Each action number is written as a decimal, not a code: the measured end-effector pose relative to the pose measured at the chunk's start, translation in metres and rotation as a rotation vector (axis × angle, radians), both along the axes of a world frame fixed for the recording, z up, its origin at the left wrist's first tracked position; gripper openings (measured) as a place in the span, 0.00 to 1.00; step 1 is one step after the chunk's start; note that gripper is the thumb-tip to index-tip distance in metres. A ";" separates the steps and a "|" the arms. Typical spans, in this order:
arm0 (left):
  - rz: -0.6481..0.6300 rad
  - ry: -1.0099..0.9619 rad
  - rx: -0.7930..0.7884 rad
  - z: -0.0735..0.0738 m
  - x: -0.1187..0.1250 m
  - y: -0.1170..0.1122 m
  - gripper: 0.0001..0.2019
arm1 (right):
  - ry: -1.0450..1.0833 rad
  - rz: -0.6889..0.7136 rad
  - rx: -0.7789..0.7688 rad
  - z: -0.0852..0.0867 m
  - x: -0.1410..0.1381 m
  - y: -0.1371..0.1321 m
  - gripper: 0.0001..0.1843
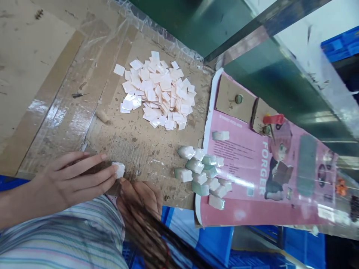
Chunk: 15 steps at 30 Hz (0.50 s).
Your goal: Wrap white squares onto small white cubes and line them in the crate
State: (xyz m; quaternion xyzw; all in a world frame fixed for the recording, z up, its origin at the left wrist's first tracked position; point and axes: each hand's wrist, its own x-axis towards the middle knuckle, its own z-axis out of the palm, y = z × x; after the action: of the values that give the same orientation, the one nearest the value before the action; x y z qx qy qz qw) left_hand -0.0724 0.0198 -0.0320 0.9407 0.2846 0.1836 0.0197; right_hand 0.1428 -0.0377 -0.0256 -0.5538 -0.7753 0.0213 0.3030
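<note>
A small white block [120,170] sits at the near edge of the cardboard-covered table, between my two hands. My left hand [75,177] reaches in from the left, its long fingers extended together and the fingertips pressing on the block; the thumb is hidden. Just to the right, my right hand [143,194] has curled fingers, with a fingertip against the block's lower edge. Dark hair hangs across much of this hand. Beyond them lies a heap of thin pale square pieces [159,89]. Several white and pale-green blocks [200,170] are clustered on the right.
A pink printed sheet [241,216] covers the table's right part. On it rest brown cardboard pieces [231,95] with round metal caps and a red-handled tool [273,119]. A metal post [260,24] and green panel border the far side. Blue bins [215,243] stand below the edge.
</note>
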 end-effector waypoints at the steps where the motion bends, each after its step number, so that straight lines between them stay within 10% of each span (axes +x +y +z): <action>1: 0.008 -0.006 0.003 -0.001 0.000 -0.001 0.17 | 0.022 -0.005 0.015 0.003 0.000 0.003 0.10; 15: 0.046 -0.007 -0.011 -0.003 0.003 -0.006 0.17 | -0.029 -0.032 0.011 -0.019 0.000 0.000 0.18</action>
State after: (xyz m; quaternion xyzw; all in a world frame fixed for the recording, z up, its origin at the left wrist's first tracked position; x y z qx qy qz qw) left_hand -0.0695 0.0135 -0.0347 0.9332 0.3069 0.1856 0.0215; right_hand 0.1430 -0.0376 -0.0447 -0.5644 -0.7709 0.0040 0.2952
